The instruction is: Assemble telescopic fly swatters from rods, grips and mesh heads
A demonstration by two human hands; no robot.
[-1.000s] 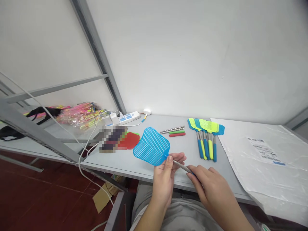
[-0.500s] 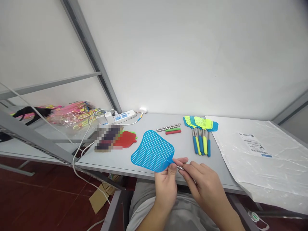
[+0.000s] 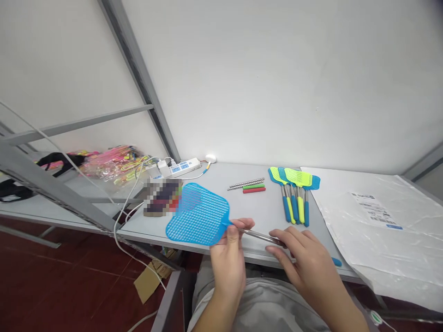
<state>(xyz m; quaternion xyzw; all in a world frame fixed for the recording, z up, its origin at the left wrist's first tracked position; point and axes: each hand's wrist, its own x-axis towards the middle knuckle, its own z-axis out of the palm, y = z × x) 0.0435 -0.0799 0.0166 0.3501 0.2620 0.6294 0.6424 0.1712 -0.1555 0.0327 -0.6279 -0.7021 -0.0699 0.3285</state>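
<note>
A blue mesh fly swatter head (image 3: 197, 214) hangs over the near edge of the grey table (image 3: 207, 182). My left hand (image 3: 230, 258) pinches the neck where the head meets a thin metal rod (image 3: 258, 235). My right hand (image 3: 304, 260) is closed around the other end of that rod, and a blue grip tip (image 3: 337, 262) pokes out past it. The rod shows drawn out between the two hands.
A bunch of finished blue and yellow swatters (image 3: 296, 193) lies on the table. Loose metal rods with a green and a red grip (image 3: 251, 186) lie behind. A power strip (image 3: 180, 167), a clear plastic bag (image 3: 377, 221) and a grey metal frame (image 3: 51, 189) surround the spot.
The hands have moved apart and the metal rod has lengthened between them. The blue head has swung left, now covering the red piece on the table.
</note>
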